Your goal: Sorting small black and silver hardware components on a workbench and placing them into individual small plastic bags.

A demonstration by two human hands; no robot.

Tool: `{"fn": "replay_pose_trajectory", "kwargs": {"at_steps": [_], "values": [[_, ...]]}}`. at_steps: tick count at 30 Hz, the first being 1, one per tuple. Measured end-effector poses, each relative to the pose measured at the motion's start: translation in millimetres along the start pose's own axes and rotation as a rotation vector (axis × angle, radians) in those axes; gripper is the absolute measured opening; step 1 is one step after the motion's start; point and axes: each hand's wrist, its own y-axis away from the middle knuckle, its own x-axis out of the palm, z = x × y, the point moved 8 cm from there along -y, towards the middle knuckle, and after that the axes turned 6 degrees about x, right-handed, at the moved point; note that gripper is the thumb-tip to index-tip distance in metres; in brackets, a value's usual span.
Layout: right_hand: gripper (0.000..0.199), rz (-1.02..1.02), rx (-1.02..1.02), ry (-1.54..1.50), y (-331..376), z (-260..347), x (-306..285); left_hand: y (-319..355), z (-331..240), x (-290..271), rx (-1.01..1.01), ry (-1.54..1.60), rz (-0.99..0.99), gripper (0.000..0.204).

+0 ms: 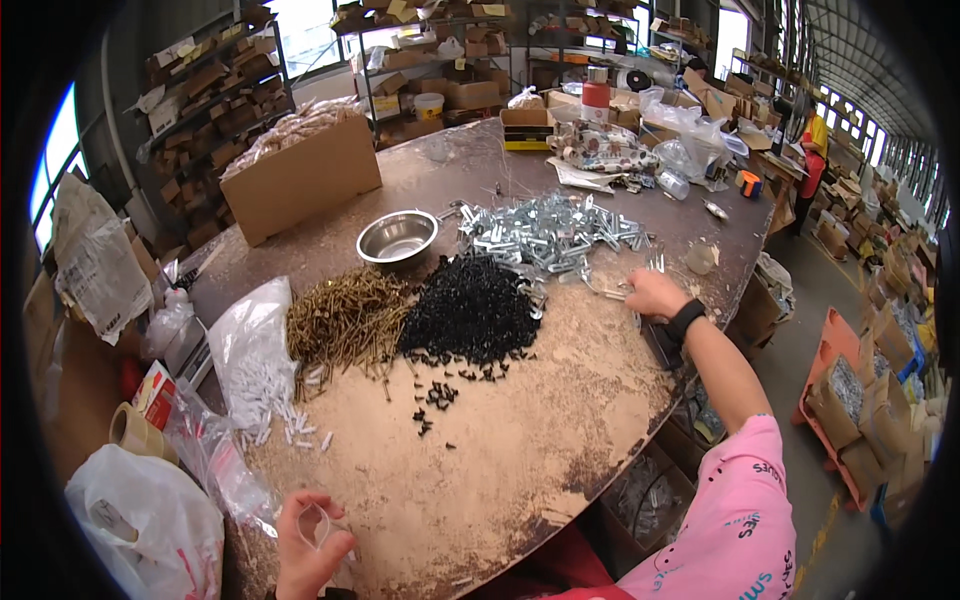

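My left hand (308, 550), low in the picture, pinches a small clear plastic bag (314, 527) whose mouth gapes in a loop. Out at the right, my right hand (657, 295) is closed at the near right edge of a heap of silver metal pieces (550, 235). A small silver piece (612, 293) shows at its fingertips. Left of that heap lie a pile of black screws (470, 315) and a pile of long brass-coloured screws (345, 320). White plastic wall plugs (265, 400) spill from a clear bag (250, 325) farther left.
Behind the piles stand a steel bowl (398, 238) and a cardboard box (300, 180). A white plastic bag (150, 520) and a tape roll (140, 432) crowd the left edge. Bags and a red-white canister (595, 100) fill the back. Cartons (850, 400) stand beyond the table's right edge.
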Motion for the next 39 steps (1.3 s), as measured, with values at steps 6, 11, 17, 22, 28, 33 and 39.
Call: {"fn": "replay_pose_trajectory", "kwargs": {"at_steps": [6, 11, 17, 22, 28, 33, 39], "values": [[0.013, 0.062, -0.332, -0.420, 97.5, 66.6, 2.4, -2.8, -14.4, 0.5, 0.053, -0.026, 0.031, 0.050], [0.014, -0.092, -0.432, -0.465, 119.2, 97.2, -18.9, 4.1, -15.1, -4.5, 0.085, 0.007, 0.032, 0.046], [0.011, -0.046, -0.086, -0.848, 103.4, 55.9, -14.4, 9.3, -11.2, -12.2, 0.056, 0.165, 0.001, 0.044], [0.011, -0.211, -0.185, -0.747, 101.2, 53.3, -4.2, 11.1, -11.7, -11.8, 0.061, 0.176, 0.009, 0.043], [0.014, -0.253, -0.427, -0.028, 127.9, 117.0, -32.2, 10.9, -6.9, -12.1, 0.055, 0.173, 0.027, 0.043], [0.021, 0.053, -0.356, 0.286, 109.7, 130.4, 16.2, 11.4, -8.4, -9.2, 0.052, 0.181, 0.044, 0.046], [0.026, 0.273, -0.505, 0.148, 122.9, 142.1, 12.1, 12.5, -5.1, -8.4, 0.074, 0.161, 0.067, 0.042]]}}
